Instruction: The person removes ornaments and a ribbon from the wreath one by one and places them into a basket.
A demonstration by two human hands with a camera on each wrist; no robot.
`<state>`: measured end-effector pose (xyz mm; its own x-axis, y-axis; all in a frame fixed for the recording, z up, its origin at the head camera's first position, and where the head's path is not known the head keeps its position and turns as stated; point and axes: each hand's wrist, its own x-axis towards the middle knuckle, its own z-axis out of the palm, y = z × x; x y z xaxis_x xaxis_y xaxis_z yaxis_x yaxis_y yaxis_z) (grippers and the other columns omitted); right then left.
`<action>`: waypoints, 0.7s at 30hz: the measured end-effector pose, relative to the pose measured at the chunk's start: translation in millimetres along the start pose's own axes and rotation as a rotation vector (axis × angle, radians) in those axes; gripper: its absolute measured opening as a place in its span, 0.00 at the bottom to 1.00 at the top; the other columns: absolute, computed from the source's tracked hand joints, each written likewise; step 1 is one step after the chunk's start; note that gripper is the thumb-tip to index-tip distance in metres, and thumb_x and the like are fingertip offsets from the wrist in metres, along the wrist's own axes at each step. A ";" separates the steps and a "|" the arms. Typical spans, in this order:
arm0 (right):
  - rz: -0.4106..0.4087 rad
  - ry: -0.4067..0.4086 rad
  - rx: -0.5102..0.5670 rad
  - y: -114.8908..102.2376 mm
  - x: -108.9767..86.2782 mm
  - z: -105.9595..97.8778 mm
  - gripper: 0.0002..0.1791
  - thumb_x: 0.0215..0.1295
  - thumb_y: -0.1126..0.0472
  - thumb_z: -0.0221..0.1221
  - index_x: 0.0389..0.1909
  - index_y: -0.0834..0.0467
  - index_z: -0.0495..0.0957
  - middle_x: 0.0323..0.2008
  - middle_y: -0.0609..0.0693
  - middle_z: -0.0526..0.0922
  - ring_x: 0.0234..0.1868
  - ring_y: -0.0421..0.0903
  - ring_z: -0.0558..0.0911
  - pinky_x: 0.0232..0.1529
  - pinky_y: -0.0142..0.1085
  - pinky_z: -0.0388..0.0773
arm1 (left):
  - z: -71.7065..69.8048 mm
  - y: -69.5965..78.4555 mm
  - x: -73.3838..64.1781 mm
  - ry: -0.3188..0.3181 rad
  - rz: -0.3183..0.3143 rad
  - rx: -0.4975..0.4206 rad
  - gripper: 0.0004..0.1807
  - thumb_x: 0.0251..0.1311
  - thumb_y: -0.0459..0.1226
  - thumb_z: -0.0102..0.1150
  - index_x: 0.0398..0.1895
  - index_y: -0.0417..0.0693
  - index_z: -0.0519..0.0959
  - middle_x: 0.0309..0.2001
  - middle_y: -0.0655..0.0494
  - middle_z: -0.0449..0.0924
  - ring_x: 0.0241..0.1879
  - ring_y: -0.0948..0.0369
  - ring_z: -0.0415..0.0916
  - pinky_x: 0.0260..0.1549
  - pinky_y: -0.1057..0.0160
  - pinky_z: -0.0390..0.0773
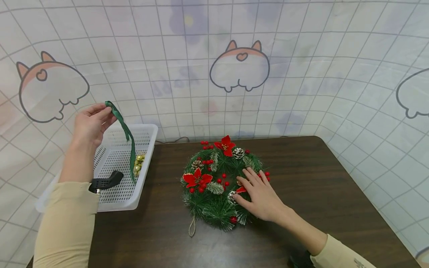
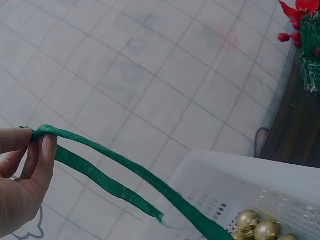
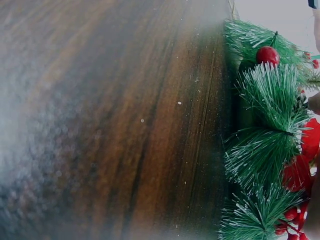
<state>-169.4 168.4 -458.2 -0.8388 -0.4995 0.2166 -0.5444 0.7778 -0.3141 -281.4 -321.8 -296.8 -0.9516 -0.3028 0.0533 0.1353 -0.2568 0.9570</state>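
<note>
My left hand (image 1: 92, 123) pinches a green ribbon (image 1: 124, 126) between thumb and fingertips, raised over the white basket. The ribbon hangs in two strands, the longer reaching down toward the gold balls (image 1: 138, 163) in the basket; a frayed end (image 2: 157, 216) shows in the left wrist view. Spread fingers of my right hand (image 1: 261, 195) rest on the right side of a green wreath (image 1: 218, 212), over a red flower (image 1: 240, 190) and beside a pinecone (image 1: 232, 197). The wreath lies flat, dressed with red poinsettias (image 1: 197, 178), berries and frosted sprigs.
The white perforated basket (image 1: 145, 186) stands at the left of the dark wooden table (image 1: 311, 167). A black strap-like piece (image 1: 107, 181) at my left wrist overlaps the basket in the head view. A twine loop (image 1: 192, 227) sticks out from the wreath's front. A patterned curtain backs the table.
</note>
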 end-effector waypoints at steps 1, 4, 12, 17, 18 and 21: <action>0.001 0.000 0.000 0.0 0.1 0.1 0.40 0.74 0.33 0.51 0.73 0.59 0.70 0.77 0.62 0.60 0.80 0.59 0.51 0.75 0.63 0.40 | -0.5 -2.5 0.9 -0.002 -0.010 0.017 0.13 0.67 0.32 0.66 0.52 0.43 0.79 0.46 0.55 0.80 0.41 0.64 0.83 0.44 0.70 0.82; 0.002 0.001 0.000 0.0 0.5 0.5 0.40 0.74 0.33 0.51 0.73 0.59 0.70 0.77 0.62 0.60 0.80 0.59 0.51 0.75 0.63 0.40 | -2.4 -9.7 3.2 -0.012 -0.045 0.050 0.14 0.68 0.32 0.64 0.55 0.42 0.77 0.47 0.55 0.80 0.42 0.64 0.82 0.45 0.70 0.82; 0.000 0.006 0.001 0.9 0.3 2.2 0.39 0.75 0.34 0.51 0.72 0.60 0.71 0.76 0.62 0.61 0.79 0.59 0.52 0.75 0.63 0.40 | -6.5 -29.0 6.8 -0.045 -0.081 0.141 0.15 0.71 0.32 0.60 0.58 0.40 0.73 0.43 0.58 0.82 0.41 0.65 0.82 0.45 0.70 0.82; 0.000 0.007 -0.001 0.5 0.5 2.0 0.39 0.75 0.34 0.51 0.72 0.59 0.71 0.76 0.62 0.61 0.79 0.59 0.52 0.75 0.63 0.40 | -8.3 -39.6 8.7 -0.064 -0.107 0.193 0.13 0.72 0.31 0.59 0.57 0.40 0.74 0.41 0.58 0.83 0.39 0.66 0.83 0.44 0.70 0.82; 0.000 0.007 -0.002 0.3 0.7 1.8 0.39 0.75 0.34 0.51 0.73 0.59 0.71 0.76 0.62 0.61 0.79 0.59 0.52 0.75 0.63 0.40 | -8.8 -41.4 9.1 -0.068 -0.114 0.210 0.13 0.73 0.31 0.58 0.57 0.40 0.74 0.42 0.58 0.83 0.39 0.66 0.83 0.45 0.70 0.82; 0.002 0.003 -0.005 0.2 1.1 1.3 0.39 0.75 0.33 0.51 0.73 0.59 0.71 0.77 0.62 0.60 0.79 0.59 0.52 0.75 0.63 0.40 | -10.7 -47.5 10.2 -0.073 -0.130 0.281 0.13 0.74 0.32 0.58 0.57 0.40 0.73 0.43 0.58 0.82 0.39 0.67 0.82 0.46 0.70 0.82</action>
<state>-170.4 167.5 -459.3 -0.8398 -0.4966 0.2191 -0.5426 0.7806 -0.3102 -294.6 -322.5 -344.8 -0.9746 -0.2145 -0.0638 -0.0603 -0.0226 0.9979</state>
